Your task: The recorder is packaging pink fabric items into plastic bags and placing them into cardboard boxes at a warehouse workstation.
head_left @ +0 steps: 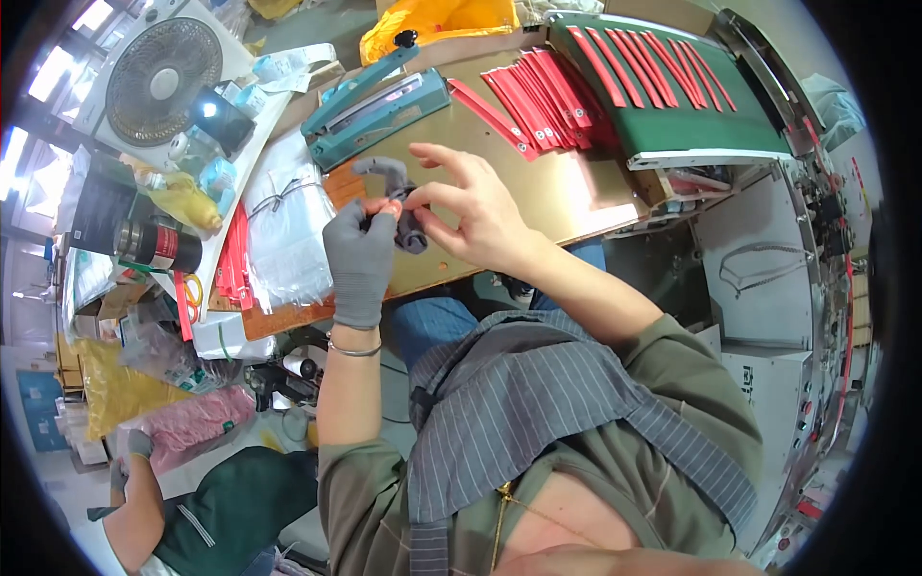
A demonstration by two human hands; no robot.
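Clock: read from the cloth, 12 toward the top.
Cloth: crumpled dark grey glove-like cloth piece (413,237), between the two hands, over the near part of the tan and brassy counter (576,197).
Left hand: grey knit-gloved left hand (360,250), at 8 o'clock; fingers bent, grasping the cloth, bare tips showing.
Right hand: bare right hand (473,206), at 3 o'clock; thumb and forefinger drawn in to the left fingertips, others fanned out; cannot tell if they grasp the cloth.
Sealer: teal metal lever-armed hand tool (379,115), near, 11 to 12; blocks the far side.
Bags: flat stack of clear plastic bags tied with dark cord (288,235), 9 o'clock, crowding the gloved hand.
Strips: fanned row of flat red strips (547,101), 2 o'clock; more red strips beyond the bags, 8 to 9.
Belt: dark green conveyor belt (711,134), 2 to 3, well apart, red strips laid across it.
Flask: black cylindrical flask with red label (158,245), 8 to 9.
Fan: round grey-bladed fan in pale housing (163,77), 10 o'clock.
Sack: yellow-orange plastic sack (437,29), 12, past the sealer.
Co-worker: person in dark green (230,504), 7 o'clock, well apart.
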